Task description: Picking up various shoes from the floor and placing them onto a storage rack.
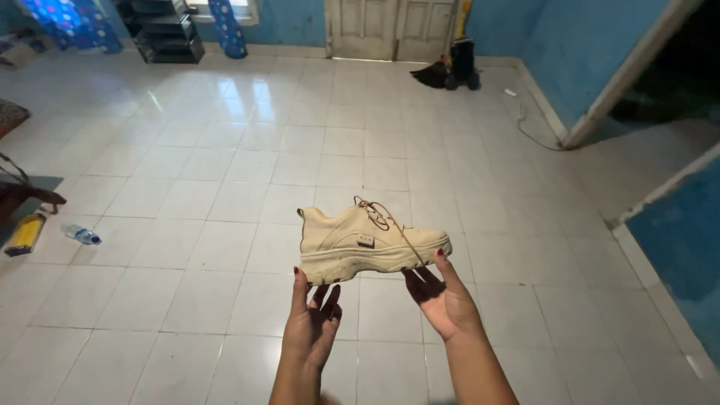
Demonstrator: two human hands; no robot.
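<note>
A beige chunky sneaker with a thick sole and loose brown laces is held up in front of me, side-on, its toe pointing right. My left hand supports the heel end of the sole from below with raised fingers. My right hand props the toe end, fingertips against the sole edge. Both palms face up beneath the shoe.
White glossy floor tiles spread across the room. A plastic bottle and a yellow object lie at the left. A broom and dark items stand by the white door. Blue walls; an open doorway at the right.
</note>
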